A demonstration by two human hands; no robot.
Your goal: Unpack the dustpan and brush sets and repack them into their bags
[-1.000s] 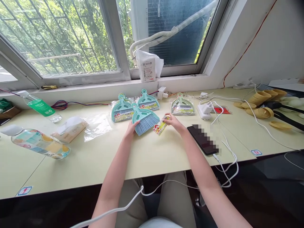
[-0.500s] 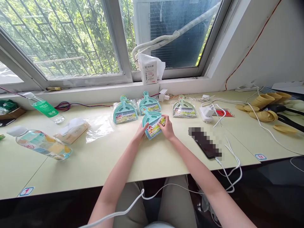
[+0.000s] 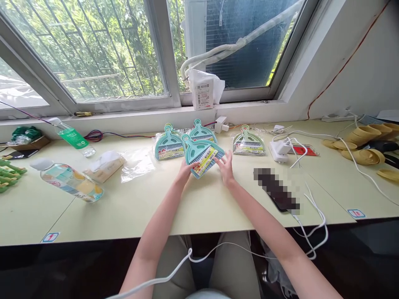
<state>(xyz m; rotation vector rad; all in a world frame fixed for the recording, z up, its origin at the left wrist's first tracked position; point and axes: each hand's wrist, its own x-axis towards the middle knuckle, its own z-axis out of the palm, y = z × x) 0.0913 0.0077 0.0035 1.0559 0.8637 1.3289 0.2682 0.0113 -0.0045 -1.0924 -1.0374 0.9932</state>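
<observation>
A teal mini dustpan with a small brush (image 3: 195, 149) is held tilted above the table, its handle pointing up and to the left. A printed card label (image 3: 204, 162) lies across the brush bristles. My left hand (image 3: 183, 173) is closed on the dustpan's lower left edge, thumb over the front. At the right edge, my right hand (image 3: 227, 169) has its fingers spread, with fingertips at the end of the label. Behind stand three bagged dustpan sets: one on the left (image 3: 169, 145), one in the middle (image 3: 199, 131) and one on the right (image 3: 247, 143).
On the left are a drink bottle (image 3: 71, 182), a green-labelled bottle (image 3: 73, 139), a tissue pack (image 3: 104, 167) and a clear plastic bag (image 3: 137, 164). To the right lie a phone (image 3: 277, 191), a white power adapter (image 3: 279, 150) with cables, and tan cups (image 3: 363, 135).
My right hand's fingers have spread from their grip on the label's right end, and the label lies flatter. The dustpan has tilted further. The view has turned a little left.
</observation>
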